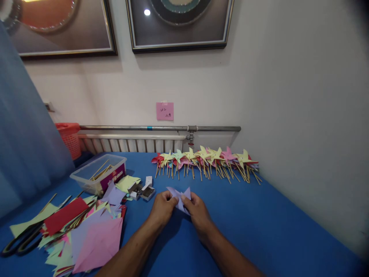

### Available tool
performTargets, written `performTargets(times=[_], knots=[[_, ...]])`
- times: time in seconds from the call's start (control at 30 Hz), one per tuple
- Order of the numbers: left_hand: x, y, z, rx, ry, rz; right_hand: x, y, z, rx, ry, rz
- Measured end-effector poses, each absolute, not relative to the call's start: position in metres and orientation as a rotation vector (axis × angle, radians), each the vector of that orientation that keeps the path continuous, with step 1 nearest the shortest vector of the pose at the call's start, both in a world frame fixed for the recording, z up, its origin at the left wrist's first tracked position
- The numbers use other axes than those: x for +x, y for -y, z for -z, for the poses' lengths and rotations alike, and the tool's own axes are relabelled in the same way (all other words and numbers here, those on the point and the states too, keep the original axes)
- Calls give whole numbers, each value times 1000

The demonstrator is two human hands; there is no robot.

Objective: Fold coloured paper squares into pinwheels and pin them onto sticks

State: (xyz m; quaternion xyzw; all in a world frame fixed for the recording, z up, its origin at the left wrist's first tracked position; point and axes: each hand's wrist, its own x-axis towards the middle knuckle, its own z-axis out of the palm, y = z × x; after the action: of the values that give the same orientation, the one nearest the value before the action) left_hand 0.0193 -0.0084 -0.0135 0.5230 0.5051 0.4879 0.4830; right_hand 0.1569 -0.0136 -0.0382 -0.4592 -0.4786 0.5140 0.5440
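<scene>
Both my hands meet at the middle of the blue table [259,223] over a pale purple paper pinwheel shape [179,196]. My left hand [162,209] pinches its left side with curled fingers. My right hand [197,213] grips its right side, fingers closed on the paper. Points of the folded paper stick up between the two hands.
A row of finished paper pinwheels on sticks [206,159] lies along the wall. A clear plastic box with sticks [98,173] stands at the left, small boxes of pins [142,190] beside it. Loose coloured paper sheets [86,234] and black scissors [20,242] lie at the front left.
</scene>
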Motion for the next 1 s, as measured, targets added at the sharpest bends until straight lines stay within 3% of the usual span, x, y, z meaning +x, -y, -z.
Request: performTargets(times=[0.27, 1.0], knots=[[20, 8, 12, 1268, -1237, -1185, 155, 12, 36, -1021, 1015, -1310], [12, 7, 8, 1372, -1295, -1295, 180, 29, 10, -1061, 1550, -964]])
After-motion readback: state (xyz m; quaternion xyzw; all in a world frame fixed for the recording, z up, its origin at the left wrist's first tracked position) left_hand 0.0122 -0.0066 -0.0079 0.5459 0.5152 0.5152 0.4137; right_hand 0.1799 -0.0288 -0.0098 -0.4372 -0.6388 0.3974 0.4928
